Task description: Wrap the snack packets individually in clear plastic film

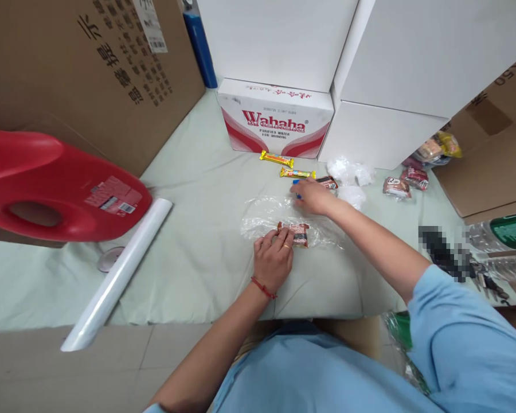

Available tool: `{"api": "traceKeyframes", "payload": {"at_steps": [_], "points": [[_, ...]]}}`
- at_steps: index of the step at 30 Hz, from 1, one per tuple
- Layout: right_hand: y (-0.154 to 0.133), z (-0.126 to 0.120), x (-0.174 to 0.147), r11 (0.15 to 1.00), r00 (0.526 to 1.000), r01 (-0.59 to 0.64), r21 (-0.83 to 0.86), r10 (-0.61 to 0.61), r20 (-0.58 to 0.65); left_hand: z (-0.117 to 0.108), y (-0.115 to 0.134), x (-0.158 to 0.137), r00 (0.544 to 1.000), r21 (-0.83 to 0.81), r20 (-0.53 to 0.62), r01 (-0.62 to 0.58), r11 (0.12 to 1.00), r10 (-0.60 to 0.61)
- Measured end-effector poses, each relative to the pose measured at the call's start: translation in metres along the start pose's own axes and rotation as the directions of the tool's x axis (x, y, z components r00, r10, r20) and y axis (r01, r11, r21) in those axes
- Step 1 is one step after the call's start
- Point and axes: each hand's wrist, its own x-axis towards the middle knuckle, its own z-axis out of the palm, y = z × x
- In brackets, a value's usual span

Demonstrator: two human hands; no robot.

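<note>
My left hand [274,258] is over the left end of a brown-and-red snack packet [301,235], its fingers bent down onto it. The packet lies on a crumpled sheet of clear plastic film [258,215]. Farther forward, my right hand [315,197] closes around a small blue object [298,188], mostly hidden by the fingers. Just beyond that hand lies a dark, red-edged packet [327,182]. Two yellow-wrapped snack bars [277,159] lie behind it, near the water carton.
A Wahaha carton [275,123] and white boxes [391,129] stand at the back. Crumpled clear plastic [350,178] and wrapped snacks [397,187] lie to the right, with bottles [507,232] beyond. At left are a red jug [86,189] and a white roll [120,272].
</note>
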Motion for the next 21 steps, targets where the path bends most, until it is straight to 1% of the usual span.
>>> {"api": "traceKeyframes", "payload": {"at_steps": [1, 2, 5, 7, 9, 10, 12, 14, 15, 18, 19, 21], "points": [[-0.008, 0.006, 0.009, 0.999, 1.0, 0.014, -0.031, -0.014, 0.021, 0.0, 0.0, 0.0, 1.0, 0.001, 0.001, -0.004, 1.0, 0.004], [-0.014, 0.012, 0.017, 0.999, 0.999, 0.004, -0.054, -0.002, 0.037, 0.001, -0.001, 0.001, 1.0, 0.002, 0.003, -0.007, 1.0, 0.007], [-0.02, 0.021, 0.028, 0.995, 0.992, -0.086, -0.046, 0.09, 0.093, 0.0, -0.001, 0.001, 1.0, 0.001, 0.01, -0.008, 1.0, 0.008], [-0.018, 0.018, 0.029, 0.993, 0.983, -0.121, -0.007, 0.121, 0.137, 0.0, -0.001, 0.001, 1.0, -0.003, 0.01, -0.012, 1.0, 0.012], [-0.015, 0.01, 0.025, 0.995, 0.983, -0.1, 0.024, 0.095, 0.154, -0.001, -0.001, 0.002, 1.0, -0.003, 0.006, -0.016, 1.0, 0.016], [-0.014, 0.005, 0.022, 0.997, 0.989, -0.069, 0.035, 0.064, 0.137, -0.001, -0.001, 0.002, 1.0, -0.006, 0.003, -0.017, 1.0, 0.017], [-0.014, -0.006, 0.011, 0.998, 0.998, 0.02, 0.059, -0.024, 0.062, 0.0, -0.002, 0.002, 1.0, -0.012, 0.001, -0.015, 1.0, 0.015], [-0.019, -0.014, -0.005, 0.993, 0.995, 0.096, 0.061, -0.096, -0.011, 0.001, -0.002, 0.003, 1.0, -0.017, 0.0, -0.012, 1.0, 0.012], [-0.024, -0.017, -0.015, 0.994, 0.994, 0.104, 0.042, -0.103, -0.025, 0.001, -0.002, 0.003, 1.0, -0.019, -0.001, -0.009, 1.0, 0.009], [-0.045, -0.019, -0.045, 0.996, 0.999, 0.036, -0.085, -0.036, 0.003, 0.001, -0.002, 0.003, 1.0, -0.027, -0.001, 0.005, 1.0, -0.005], [-0.053, -0.016, -0.055, 0.992, 1.0, 0.02, -0.121, -0.019, 0.015, 0.001, -0.001, 0.002, 1.0, -0.032, 0.001, 0.012, 0.999, -0.012], [-0.066, -0.005, -0.072, 0.99, 0.999, 0.042, -0.134, -0.037, 0.036, -0.001, -0.001, 0.002, 1.0, -0.043, 0.009, 0.027, 0.999, -0.027]]}}
